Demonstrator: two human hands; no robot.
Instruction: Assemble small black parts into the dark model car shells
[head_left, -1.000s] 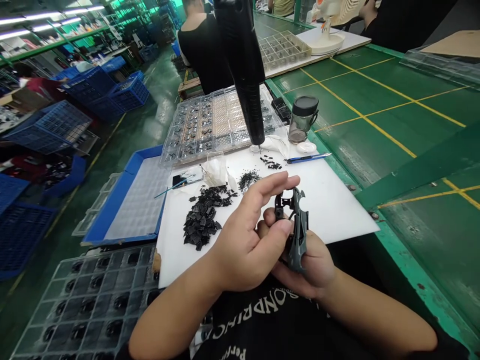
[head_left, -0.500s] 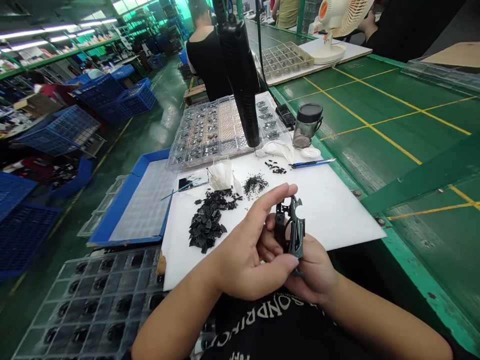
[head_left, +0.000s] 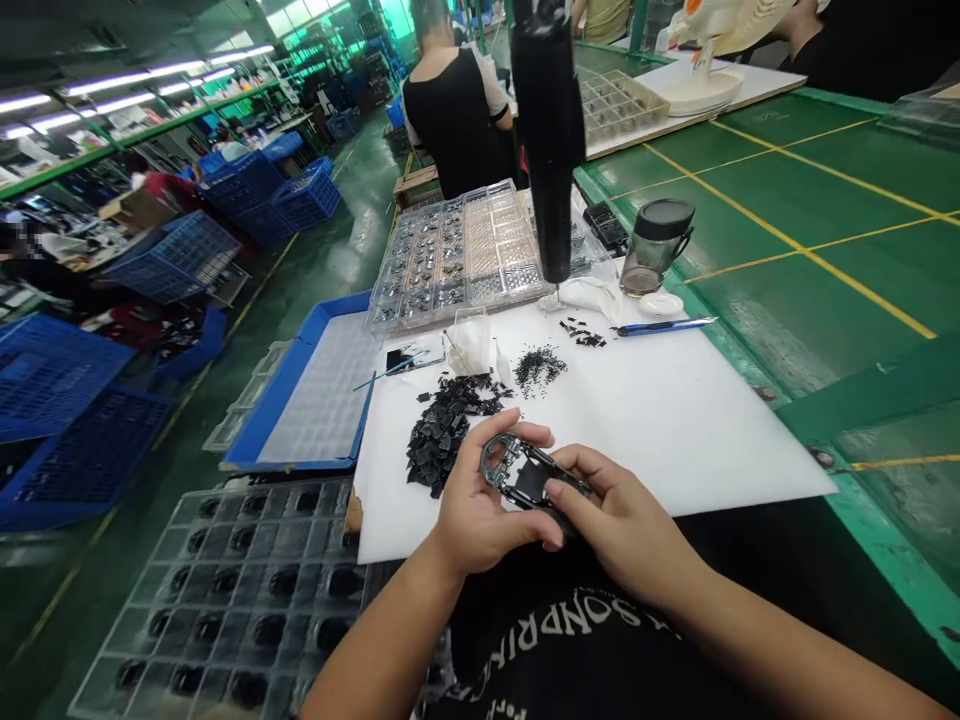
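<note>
Both my hands hold one dark grey plastic frame part [head_left: 525,476], lying flat over the near edge of a white board [head_left: 675,420]. My left hand [head_left: 480,510] is closed round its left end, fingers curled over the top. Gripping the right end is my right hand [head_left: 619,520], thumb pressed on the part. A heap of small black plastic pieces [head_left: 442,430] lies just beyond my left hand. A smaller scatter of tiny black bits [head_left: 537,366] lies farther back. A black electric screwdriver [head_left: 551,150] hangs above the board's far edge.
A clear tray of black parts [head_left: 465,255] sits behind the board, a blue tray [head_left: 315,385] to its left, and a clear compartment tray [head_left: 225,590] at near left. A lidded jar [head_left: 654,248] and blue-handled knife [head_left: 660,326] lie at right. A person in black [head_left: 457,110] stands ahead.
The part was upright in my right hand with my left hand's fingers spread beside it. Now it lies flat, lower and nearer, gripped by both hands. My view has shifted left.
</note>
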